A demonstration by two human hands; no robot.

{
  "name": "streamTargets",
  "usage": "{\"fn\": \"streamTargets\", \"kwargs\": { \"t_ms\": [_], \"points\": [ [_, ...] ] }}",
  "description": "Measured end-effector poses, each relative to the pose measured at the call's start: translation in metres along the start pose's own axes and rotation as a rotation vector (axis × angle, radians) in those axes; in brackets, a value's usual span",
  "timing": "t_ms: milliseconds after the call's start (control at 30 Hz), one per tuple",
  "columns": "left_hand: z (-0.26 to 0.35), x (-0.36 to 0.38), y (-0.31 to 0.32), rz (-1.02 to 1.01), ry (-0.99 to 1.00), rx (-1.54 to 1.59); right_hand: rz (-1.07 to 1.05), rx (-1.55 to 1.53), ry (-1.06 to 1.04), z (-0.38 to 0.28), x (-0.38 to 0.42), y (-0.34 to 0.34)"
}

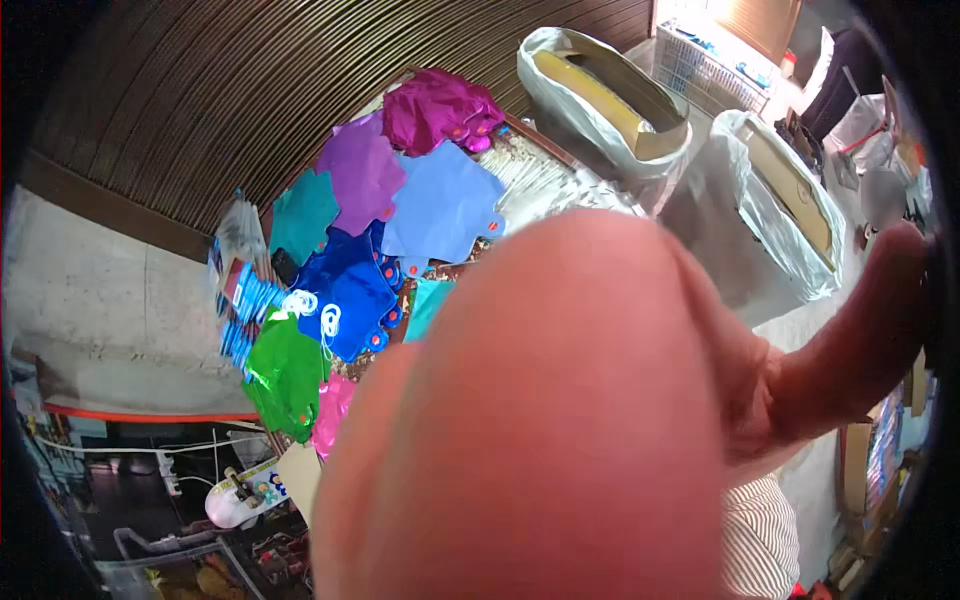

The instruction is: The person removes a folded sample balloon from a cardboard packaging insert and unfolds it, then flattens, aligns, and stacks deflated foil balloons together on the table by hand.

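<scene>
A hand, apparently my right hand (560, 420), fills the middle and lower part of the head view, very close to the camera and blurred. Its thumb stands apart at the right, with a wide gap between it and the other fingers. Nothing shows in its grasp. My left hand is out of view. Behind the fingers lie piles of glossy coloured sheets with notched edges and small red discs: a light blue sheet (440, 205), a dark blue pile (345, 285), a green pile (285, 365), a purple sheet (360, 175) and a magenta pile (430, 110).
Two tall white bags (600, 110) (775, 200) with cardboard inside stand beyond the table. A white plastic basket (700, 75) is at the back. White string (330, 320) lies on the dark blue pile. Striped fabric (760, 530) shows at lower right, a skateboard-like board (240, 500) at lower left.
</scene>
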State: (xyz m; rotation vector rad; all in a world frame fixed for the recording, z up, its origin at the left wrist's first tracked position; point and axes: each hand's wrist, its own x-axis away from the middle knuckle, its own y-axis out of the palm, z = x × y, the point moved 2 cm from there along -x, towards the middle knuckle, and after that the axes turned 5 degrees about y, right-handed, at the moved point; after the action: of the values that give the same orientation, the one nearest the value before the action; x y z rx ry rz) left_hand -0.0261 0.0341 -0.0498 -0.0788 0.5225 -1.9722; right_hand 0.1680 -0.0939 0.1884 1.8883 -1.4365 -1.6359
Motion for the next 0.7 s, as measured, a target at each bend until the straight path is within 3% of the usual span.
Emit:
{"fn": "streamTargets", "kwargs": {
  "t_ms": [233,300,333,400,467,500,567,600,700],
  "points": [
    [-0.002,0.014,-0.003,-0.024,-0.071,0.052,0.053,-0.035,0.061,0.006,0.009,0.003],
    [-0.037,0.019,-0.005,-0.022,-0.167,-0.006,0.424,0.239,0.289,0.018,0.027,-0.044],
    [-0.032,0.018,-0.008,-0.019,-0.17,-0.005,0.423,0.238,0.294,0.024,0.044,-0.069],
    [-0.019,0.016,-0.011,-0.138,-0.213,-0.097,0.609,1.186,0.709,0.035,0.085,-0.127],
    [-0.022,0.016,-0.01,-0.106,-0.171,-0.135,0.773,1.315,0.95,0.046,0.127,-0.163],
    [-0.023,0.016,-0.01,-0.074,-0.126,-0.176,0.771,1.314,0.953,0.052,0.139,-0.165],
    [-0.024,0.016,-0.01,-0.012,-0.036,-0.261,0.96,0.959,0.802,0.064,0.157,-0.167],
    [-0.023,0.016,-0.01,-0.015,-0.036,-0.265,0.962,0.954,0.801,0.069,0.158,-0.168],
    [-0.014,0.015,-0.004,0.096,0.102,-0.151,0.997,0.486,0.84,0.089,0.153,-0.171]
  ]
}}
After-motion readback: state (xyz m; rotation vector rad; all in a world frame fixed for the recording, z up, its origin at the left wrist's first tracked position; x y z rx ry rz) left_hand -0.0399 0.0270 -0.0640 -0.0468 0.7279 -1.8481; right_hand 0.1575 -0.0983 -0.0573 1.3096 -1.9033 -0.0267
